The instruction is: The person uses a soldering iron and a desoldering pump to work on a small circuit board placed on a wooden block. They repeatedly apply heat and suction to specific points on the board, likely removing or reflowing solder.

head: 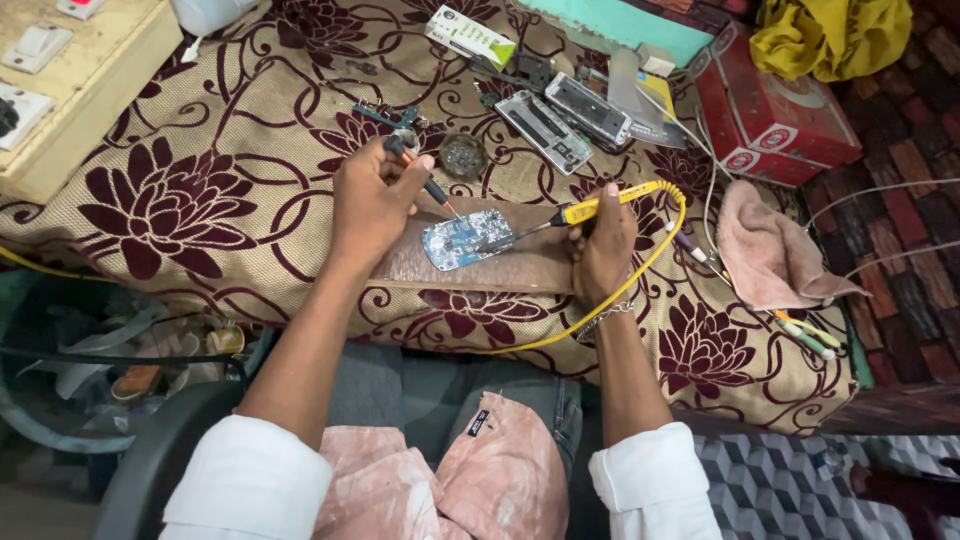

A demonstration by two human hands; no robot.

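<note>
A small silver-blue circuit board lies on a wooden block at the near edge of the table. My left hand grips a dark screwdriver whose tip points down at the board's upper edge. My right hand holds a yellow soldering iron, its metal tip resting on the board's right side. A yellow cord loops from the iron around my right wrist and down over the table edge.
A maroon-flowered cloth covers the table. Opened phone shells, a round tin, a red box, a pink rag and loose pens lie around. A switchboard stands at far left.
</note>
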